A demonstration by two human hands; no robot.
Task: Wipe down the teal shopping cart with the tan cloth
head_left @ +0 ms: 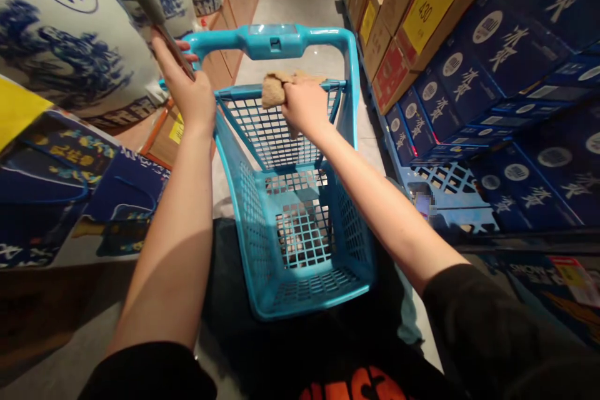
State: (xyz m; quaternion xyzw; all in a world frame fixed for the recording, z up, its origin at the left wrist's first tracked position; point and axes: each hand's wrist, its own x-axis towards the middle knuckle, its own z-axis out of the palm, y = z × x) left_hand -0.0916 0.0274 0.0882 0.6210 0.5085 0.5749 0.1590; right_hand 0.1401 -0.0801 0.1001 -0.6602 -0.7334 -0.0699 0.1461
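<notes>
A blue plastic shopping cart (255,250) stands in front of me, its basket open toward me and its handle on the far side. My right hand (307,103) is closed on a tan cloth (273,90), pressing it against the top bar of the mesh rear flap (276,131). At the left end of the cart handle (225,40), my left hand (190,90) is wrapped around a grey pole (145,0) that slants up to the upper left. Its fingertips lie close to the handle; whether they touch it I cannot tell.
Large blue-and-white porcelain jars (70,44) line the left, with dark blue gift bags (117,200) nearer me. Stacked blue boxes (459,87) and brown cartons (398,19) with yellow price signs rise on the right, over a blue pallet (450,184). A tiled aisle (300,0) runs ahead.
</notes>
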